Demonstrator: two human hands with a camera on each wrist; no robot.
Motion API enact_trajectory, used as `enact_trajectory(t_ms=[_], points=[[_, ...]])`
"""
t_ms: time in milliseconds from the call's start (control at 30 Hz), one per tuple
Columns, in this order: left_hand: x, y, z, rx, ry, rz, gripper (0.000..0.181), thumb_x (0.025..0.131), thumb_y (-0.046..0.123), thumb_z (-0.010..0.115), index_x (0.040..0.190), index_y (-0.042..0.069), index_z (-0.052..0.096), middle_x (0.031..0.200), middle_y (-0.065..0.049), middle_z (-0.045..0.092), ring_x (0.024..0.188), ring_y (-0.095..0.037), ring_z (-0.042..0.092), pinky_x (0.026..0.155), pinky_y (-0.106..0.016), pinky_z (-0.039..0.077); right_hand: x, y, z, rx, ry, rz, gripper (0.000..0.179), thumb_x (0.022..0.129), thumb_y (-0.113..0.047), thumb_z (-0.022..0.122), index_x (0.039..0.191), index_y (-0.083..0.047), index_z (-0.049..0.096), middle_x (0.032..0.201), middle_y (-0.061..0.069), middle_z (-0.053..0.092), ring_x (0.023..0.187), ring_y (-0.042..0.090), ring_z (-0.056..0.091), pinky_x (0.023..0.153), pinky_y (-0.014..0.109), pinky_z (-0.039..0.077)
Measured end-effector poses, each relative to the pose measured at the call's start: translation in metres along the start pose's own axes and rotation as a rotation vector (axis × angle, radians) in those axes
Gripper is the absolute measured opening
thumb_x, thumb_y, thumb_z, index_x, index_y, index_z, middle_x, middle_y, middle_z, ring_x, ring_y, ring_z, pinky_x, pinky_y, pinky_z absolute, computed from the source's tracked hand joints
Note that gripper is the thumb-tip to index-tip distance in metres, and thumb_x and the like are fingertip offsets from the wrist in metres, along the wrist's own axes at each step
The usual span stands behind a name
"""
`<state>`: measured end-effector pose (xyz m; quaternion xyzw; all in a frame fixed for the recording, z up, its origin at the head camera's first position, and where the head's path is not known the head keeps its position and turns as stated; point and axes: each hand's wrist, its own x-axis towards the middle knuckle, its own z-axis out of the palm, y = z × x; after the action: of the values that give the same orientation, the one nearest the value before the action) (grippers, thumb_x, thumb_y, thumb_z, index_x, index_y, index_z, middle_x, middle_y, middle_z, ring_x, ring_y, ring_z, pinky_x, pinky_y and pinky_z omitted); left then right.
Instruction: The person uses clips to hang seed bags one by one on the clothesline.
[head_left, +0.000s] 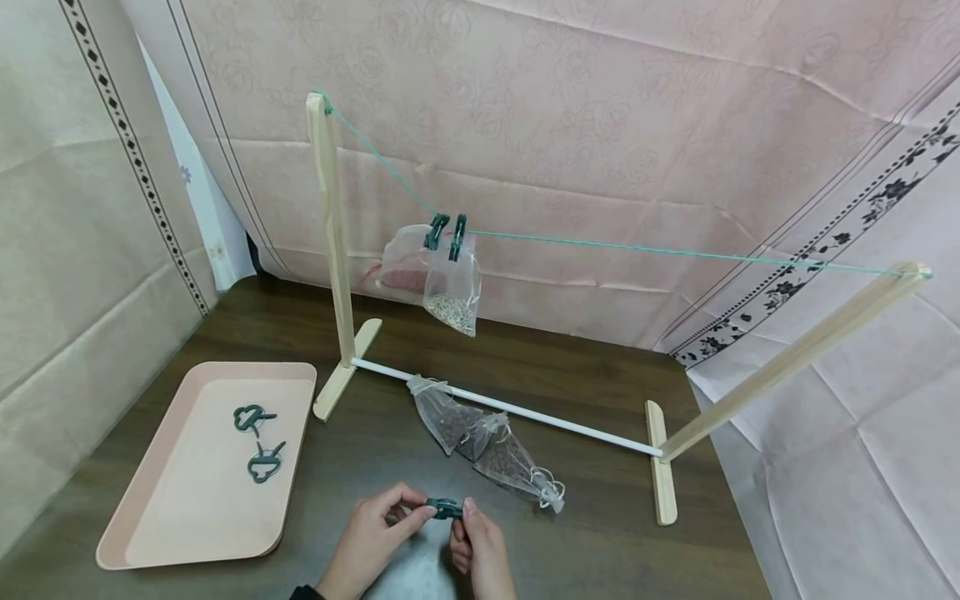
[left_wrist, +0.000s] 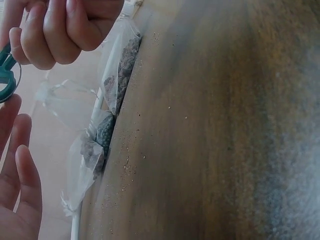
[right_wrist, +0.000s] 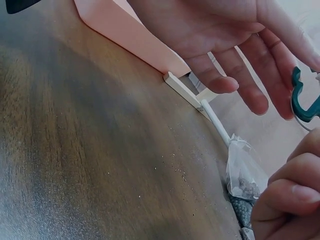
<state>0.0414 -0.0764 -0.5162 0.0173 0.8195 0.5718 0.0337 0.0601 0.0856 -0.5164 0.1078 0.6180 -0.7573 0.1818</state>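
Both hands meet over the front of the table at a dark green spring clip (head_left: 445,507). My left hand (head_left: 378,533) pinches one end between thumb and index finger, its other fingers loosely extended in the right wrist view. My right hand (head_left: 480,546) pinches the other end, with its remaining fingers curled in. Just beyond lie sheer drawstring bags (head_left: 510,462) with dark contents, beside the white rod (head_left: 517,408). Two more green clips (head_left: 255,418) lie in the pink tray (head_left: 161,446) to the left.
A green line (head_left: 600,242) runs between two wooden posts (head_left: 335,233). Clips hold two sheer bags on it, one with reddish contents (head_left: 405,279), one with pale grains (head_left: 450,312). Wooden feet (head_left: 660,467) stand on the brown table (head_left: 600,533). Patterned cloth (head_left: 562,125) hangs behind.
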Motion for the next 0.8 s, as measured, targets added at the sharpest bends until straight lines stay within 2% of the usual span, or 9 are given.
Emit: enact_trajectory(t_ms=[400,633,800], points=[[0.0020,-0.0035,-0.0003,0.005,-0.029,-0.029,0.025,0.072,0.054,0.063,0.081,0.031,0.063,0.072,0.014,0.061,0.062,-0.011,0.054,0.055,-0.023,0.042,0.0014,0.0041,-0.0026,0.036,-0.021,-0.062,0.039,0.098,-0.029,0.033,0.068,-0.005,0.040,0.053,0.000,0.030,0.044,0.010,0.029,0.044,0.023,0.027],[0.0018,-0.0051,0.0012,0.021,-0.031,-0.034,0.025,0.071,0.055,0.062,0.079,0.031,0.063,0.069,0.014,0.060,0.059,-0.010,0.052,0.052,-0.022,0.040,-0.0021,0.0011,-0.0030,0.049,0.016,-0.062,0.038,0.094,-0.035,0.041,0.068,-0.007,0.041,0.053,-0.002,0.032,0.045,0.010,0.029,0.046,0.023,0.027],[0.0015,-0.0028,0.0023,0.035,-0.036,-0.040,0.026,0.072,0.056,0.062,0.081,0.032,0.063,0.074,0.014,0.061,0.060,-0.008,0.053,0.054,-0.022,0.041,-0.0004,0.0060,-0.0047,0.056,0.020,-0.121,0.039,0.095,-0.031,0.040,0.067,-0.004,0.039,0.053,-0.002,0.031,0.044,0.010,0.028,0.043,0.024,0.024]])
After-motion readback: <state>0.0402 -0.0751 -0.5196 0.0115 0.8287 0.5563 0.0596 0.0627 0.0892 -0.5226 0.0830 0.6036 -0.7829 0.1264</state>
